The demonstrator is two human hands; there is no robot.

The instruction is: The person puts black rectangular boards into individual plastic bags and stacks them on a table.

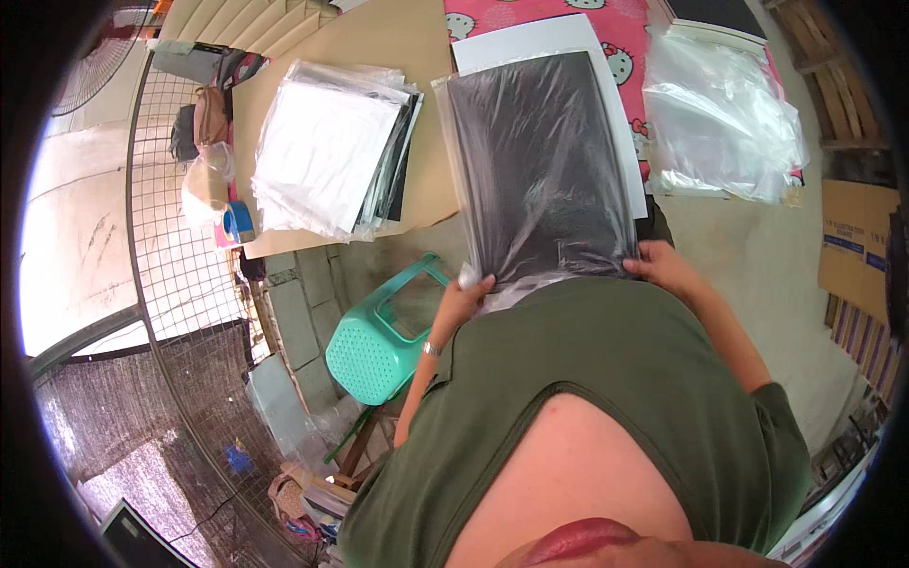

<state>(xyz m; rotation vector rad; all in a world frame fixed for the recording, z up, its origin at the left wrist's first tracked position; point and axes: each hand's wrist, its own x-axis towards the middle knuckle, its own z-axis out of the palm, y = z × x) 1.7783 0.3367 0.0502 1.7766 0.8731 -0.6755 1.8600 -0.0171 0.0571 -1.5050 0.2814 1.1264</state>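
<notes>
A black board (544,142) inside a clear plastic sleeve lies in front of me, its near end close to my body. My left hand (460,305) pinches the sleeve's near left corner, where loose plastic bunches up. At the near right corner, my right hand (663,267) grips the edge between thumb and fingers. Partly covered by the black board, a white board (617,123) shows along its far and right edges. To the left sits a stack of white and black sheets (327,142) in clear plastic. A pile of clear plastic sleeves (720,118) lies to the right.
A pink patterned cloth (620,28) covers the far table, with brown board (426,123) to its left. Below on the left is a green plastic stool (374,355). Wire mesh (180,218) runs along the left side. A cardboard box (855,241) stands at far right.
</notes>
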